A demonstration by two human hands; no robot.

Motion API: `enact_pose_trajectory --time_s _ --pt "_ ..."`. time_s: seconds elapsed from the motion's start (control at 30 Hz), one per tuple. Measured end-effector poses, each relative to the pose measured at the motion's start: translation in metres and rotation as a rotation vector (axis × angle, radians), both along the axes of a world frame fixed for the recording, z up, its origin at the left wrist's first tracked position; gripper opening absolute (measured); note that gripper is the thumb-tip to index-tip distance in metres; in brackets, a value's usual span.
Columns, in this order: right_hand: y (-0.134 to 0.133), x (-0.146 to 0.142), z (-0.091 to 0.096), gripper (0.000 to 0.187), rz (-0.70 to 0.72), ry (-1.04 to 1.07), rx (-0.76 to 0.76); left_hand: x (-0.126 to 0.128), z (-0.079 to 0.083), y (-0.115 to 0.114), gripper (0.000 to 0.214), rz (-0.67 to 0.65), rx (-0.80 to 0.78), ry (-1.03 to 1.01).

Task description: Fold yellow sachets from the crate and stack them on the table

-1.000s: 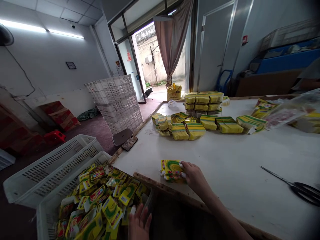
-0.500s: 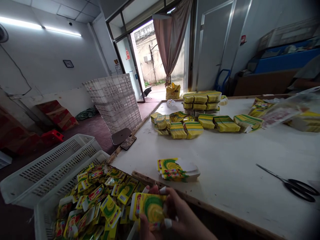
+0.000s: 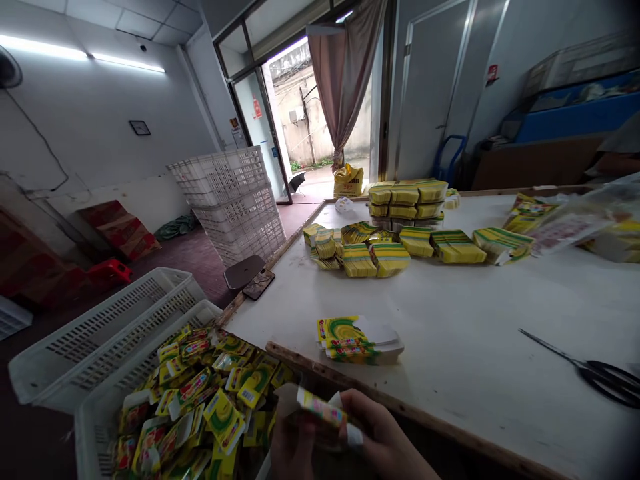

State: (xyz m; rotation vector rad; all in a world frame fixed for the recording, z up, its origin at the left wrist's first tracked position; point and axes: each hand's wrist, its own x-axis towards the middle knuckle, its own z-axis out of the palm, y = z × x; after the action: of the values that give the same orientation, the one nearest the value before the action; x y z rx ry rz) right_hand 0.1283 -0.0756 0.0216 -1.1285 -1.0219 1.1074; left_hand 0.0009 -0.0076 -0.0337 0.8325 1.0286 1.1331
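A small yellow printed carton (image 3: 324, 409) is held between both hands at the table's near edge, its narrow side tilted upward. My left hand (image 3: 295, 437), dark and partly blurred, closes around its left end. On the right end, my right hand (image 3: 377, 427) pinches the carton; white tape wraps some of the fingertips. Just beyond, a short stack of flattened yellow-green cartons (image 3: 345, 333) lies on the white table (image 3: 460, 320). Left of my hands, a white plastic crate (image 3: 90, 427) is heaped with small yellow cartons (image 3: 223, 420).
Black-handled scissors (image 3: 595, 373) lie at the right. Bundled carton stacks (image 3: 390, 259) run across the table's back, near a clear plastic bag (image 3: 575, 223). A phone (image 3: 259, 284) rests on the left edge. Stacked white crates (image 3: 235, 200) stand on the floor beyond.
The carton has turned from showing its broad printed face to showing a narrow side. My left hand has moved up around its left end. The view has shifted slightly.
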Motion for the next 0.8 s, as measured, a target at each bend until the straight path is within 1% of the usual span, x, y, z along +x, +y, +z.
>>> enact_pose_trajectory --time_s 0.07,0.1,0.13,0.2,0.27,0.3,0.37,0.43,0.47,0.5,0.53,0.57,0.6,0.63,0.67,0.7,0.73,0.77,0.8 --pt "-0.003 0.008 0.002 0.023 -0.049 -0.151 -0.006 -0.001 -0.005 -0.001 0.048 0.060 -0.017 -0.025" --pt "-0.005 0.012 0.004 0.021 -0.076 -0.247 -0.002 -0.003 -0.004 0.000 0.044 0.052 -0.019 -0.031" --pt "-0.007 0.016 0.005 0.018 -0.101 -0.353 0.006 -0.007 0.000 0.001 0.043 0.004 -0.007 -0.035" --pt "-0.010 0.026 0.012 0.020 -0.119 -0.590 0.029 -0.016 0.013 0.007 0.051 -0.173 0.057 -0.056" --pt "-0.013 0.034 0.022 0.026 -0.075 -0.841 0.079 -0.026 0.031 0.015 0.072 -0.386 0.147 -0.074" --pt "-0.015 0.036 0.027 0.026 -0.044 -0.952 0.121 -0.030 0.039 0.019 0.081 -0.474 0.189 -0.054" --pt "-0.016 0.036 0.036 0.020 0.018 -1.108 0.220 -0.033 0.052 0.023 0.090 -0.658 0.257 0.053" --pt "-0.017 0.031 0.037 0.018 0.080 -1.170 0.305 -0.029 0.056 0.021 0.089 -0.826 0.305 0.225" --pt "-0.018 0.028 0.034 0.018 0.104 -1.171 0.333 -0.025 0.054 0.018 0.086 -0.880 0.321 0.298" --pt "-0.018 0.025 0.028 0.018 0.100 -1.153 0.356 -0.021 0.052 0.014 0.082 -0.898 0.339 0.347" --pt "-0.019 0.022 0.019 0.022 0.049 -1.113 0.364 -0.017 0.048 0.010 0.075 -0.877 0.352 0.379" --pt "-0.020 0.020 0.008 0.031 -0.055 -1.047 0.356 -0.013 0.044 0.006 0.069 -0.836 0.363 0.393" --pt "-0.021 0.018 -0.003 0.043 -0.202 -0.949 0.326 -0.011 0.040 0.002 0.066 -0.800 0.374 0.397" --pt "-0.022 0.017 -0.013 0.055 -0.352 -0.822 0.259 -0.009 0.035 0.000 0.067 -0.765 0.387 0.411" --pt "-0.022 0.016 -0.023 0.063 -0.455 -0.674 0.184 -0.009 0.031 -0.003 0.071 -0.740 0.393 0.449" --pt "-0.021 0.014 -0.032 0.066 -0.492 -0.516 0.105 -0.008 0.026 -0.004 0.077 -0.725 0.391 0.503" --pt "-0.018 0.012 -0.038 0.066 -0.468 -0.362 0.035 -0.009 0.021 -0.005 0.084 -0.717 0.383 0.556" --pt "-0.015 0.010 -0.043 0.065 -0.404 -0.221 -0.016 -0.009 0.017 -0.006 0.087 -0.711 0.369 0.601" --pt "-0.010 0.007 -0.047 0.065 -0.317 -0.098 -0.058 -0.009 0.012 -0.006 0.083 -0.702 0.343 0.641"
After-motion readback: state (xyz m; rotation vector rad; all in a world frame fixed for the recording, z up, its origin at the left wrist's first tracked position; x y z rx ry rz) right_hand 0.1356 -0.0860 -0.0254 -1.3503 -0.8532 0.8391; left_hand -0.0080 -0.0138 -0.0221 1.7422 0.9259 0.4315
